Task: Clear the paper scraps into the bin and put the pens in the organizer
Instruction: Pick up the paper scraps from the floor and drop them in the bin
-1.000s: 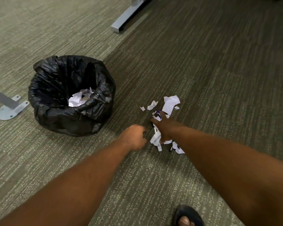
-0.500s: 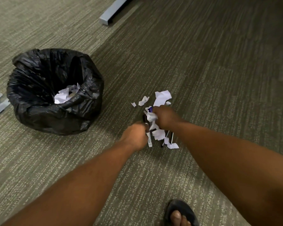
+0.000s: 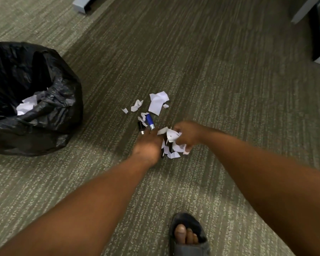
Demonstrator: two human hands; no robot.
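A: What's biggest on the carpet (image 3: 220, 74)?
B: The bin (image 3: 59, 115) at nine o'clock, black liner, white paper inside.
A: And the hands?
B: The right hand (image 3: 189, 134) has its fingers curled around crumpled paper scraps (image 3: 173, 135). The left hand (image 3: 148, 145) lies knuckles-up beside it; I cannot tell how its fingers are set.
A: Loose scraps?
B: A large scrap (image 3: 157, 102) lies at twelve o'clock from the hands, smaller bits near it.
A: Pens?
B: A blue pen (image 3: 149, 121) and a black pen (image 3: 140, 126), just beyond the left hand.
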